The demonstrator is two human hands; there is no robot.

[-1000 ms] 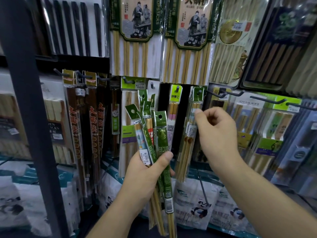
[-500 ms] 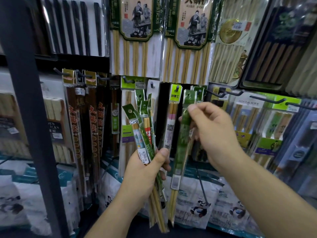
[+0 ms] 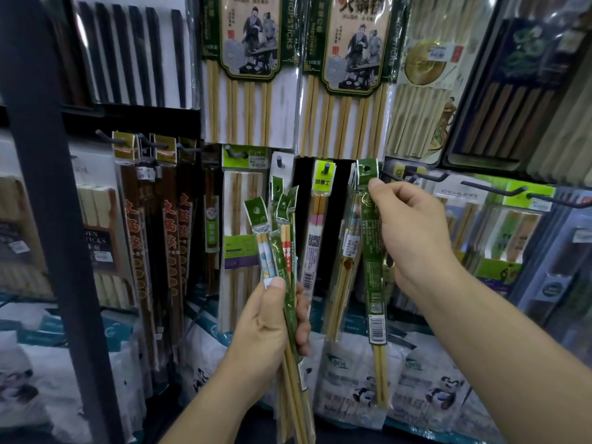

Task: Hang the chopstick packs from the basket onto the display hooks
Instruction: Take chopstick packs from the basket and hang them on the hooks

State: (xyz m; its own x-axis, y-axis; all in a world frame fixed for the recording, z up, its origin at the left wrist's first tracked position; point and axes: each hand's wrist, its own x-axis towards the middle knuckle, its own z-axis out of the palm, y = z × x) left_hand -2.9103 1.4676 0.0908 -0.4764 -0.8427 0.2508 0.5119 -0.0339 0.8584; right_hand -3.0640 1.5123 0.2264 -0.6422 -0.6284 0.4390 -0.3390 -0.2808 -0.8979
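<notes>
Reader: Hands first, nearest the camera. What do they hold?

Describer: Low and closest, the left grip (image 3: pixel 269 322) is clamped round a fanned bundle of chopstick packs (image 3: pixel 282 238). The thumb lies across the front and green header tabs stick up above the fingers. Higher and further out, the right grip (image 3: pixel 413 232) pinches one green pack (image 3: pixel 371 277) near its top, thumb and forefinger closed on it. The pack's long body hangs down below that grip, past the wrist.

Reader: Where is that pack against the hook?

Describer: Its punched hole (image 3: pixel 367 168) sits just above the right grip's thumb. A black display hook (image 3: pixel 416 177) runs out to the right of that hole. I cannot tell whether the pack is threaded on it yet. Directly behind the held pack, similar packs (image 3: pixel 347 251) hang on the display. The basket is not in view.

Reader: What could go wrong?

Describer: The hole is small and the header looks like thin film. A slightly off approach would likely fold the tab against the hook instead of threading it. The pinch is high and the pack is long, so the lower end may swing and knock the hanging packs behind it. The left grip's bundle is splayed. If that clamp loosens while attention is on the hook, a pack could slide out and drop toward the bagged goods (image 3: pixel 426 379) below both grips.
</notes>
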